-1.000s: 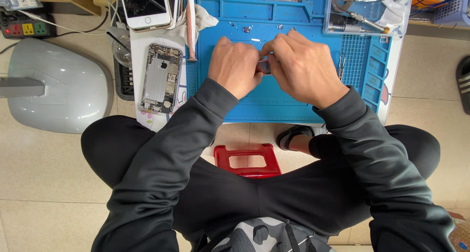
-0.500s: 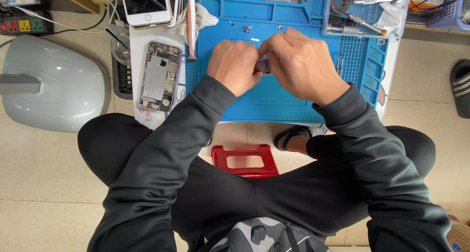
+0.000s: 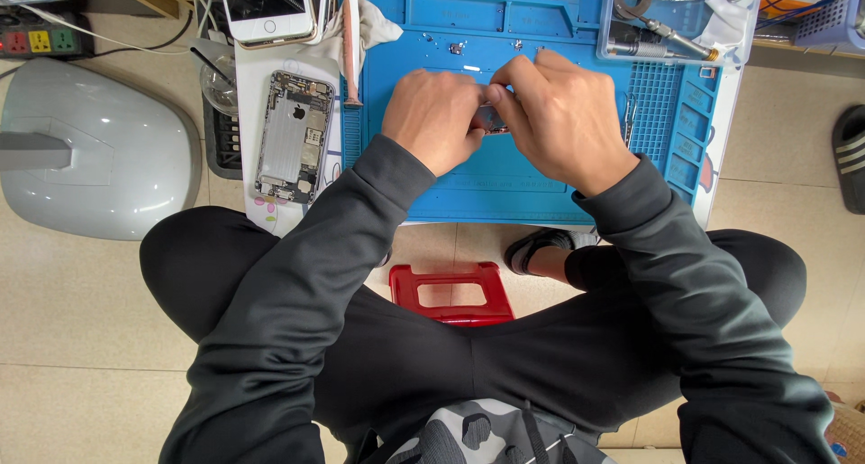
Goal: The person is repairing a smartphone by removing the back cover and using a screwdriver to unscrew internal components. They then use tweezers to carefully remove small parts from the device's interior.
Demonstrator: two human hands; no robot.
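Both hands meet over the middle of the blue silicone work mat (image 3: 541,189): the left hand (image 3: 437,117) and the right hand (image 3: 563,122) are pinched together on a small flat metallic part (image 3: 492,117), which sits between their fingertips, equally near to each. To the left, an opened phone chassis (image 3: 293,140) lies lengthwise near to far, its bare metal interior facing up.

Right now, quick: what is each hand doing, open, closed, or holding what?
Left hand: closed, pinching the small dark part over the blue mat.
Right hand: closed, pinching the same part from the other side.
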